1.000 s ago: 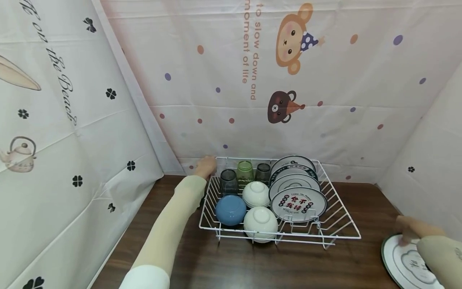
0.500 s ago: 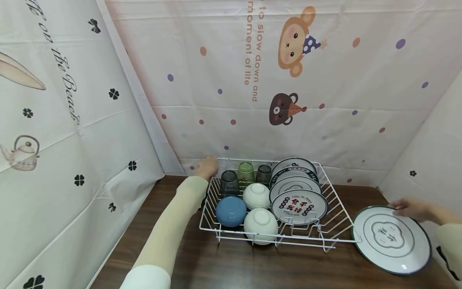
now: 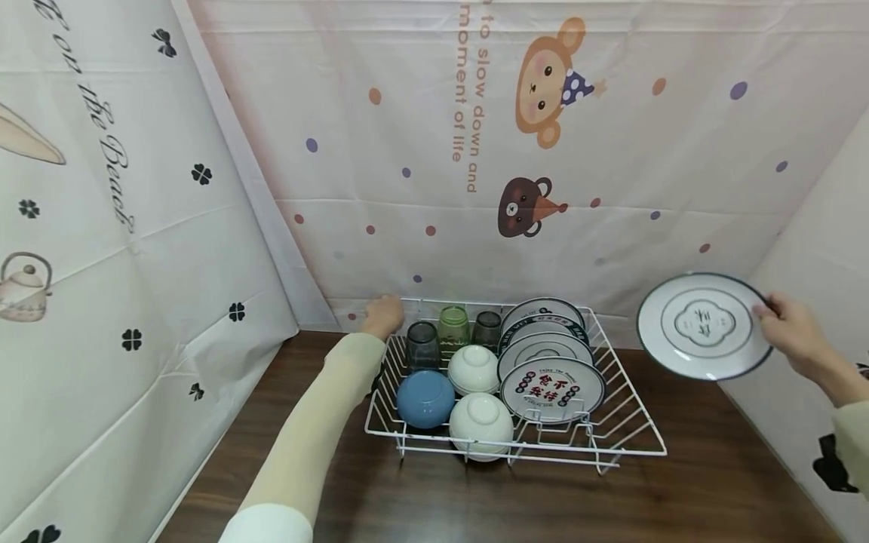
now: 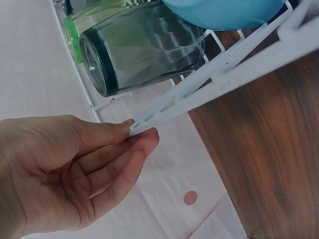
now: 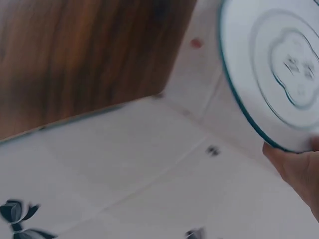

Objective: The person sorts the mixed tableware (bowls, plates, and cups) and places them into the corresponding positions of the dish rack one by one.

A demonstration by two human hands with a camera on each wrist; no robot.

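My right hand [image 3: 796, 332] pinches a white plate [image 3: 699, 326] with a dark rim by its right edge. The plate is held in the air right of the white wire dish rack [image 3: 638, 422], its patterned face toward me. In the right wrist view the thumb and fingers of the right hand [image 5: 299, 172] grip the plate's rim [image 5: 254, 122]. My left hand [image 3: 383, 315] is at the rack's back left corner. In the left wrist view, thumb and fingertips of the left hand [image 4: 75, 174] pinch the rack's white wire corner [image 4: 149, 117].
The rack holds several standing plates [image 3: 553, 388], a blue bowl [image 3: 425, 398], white bowls [image 3: 482, 426], a green glass [image 3: 453, 328] and dark glasses [image 3: 422, 345]. It stands on a brown wooden table [image 3: 407, 505]. Printed cloth [image 3: 380, 151] hangs behind and at both sides.
My right hand has lifted the plate from the table at the lower right, raising it up and leftward with its face tilted toward me. My left hand has stayed at the rack corner.
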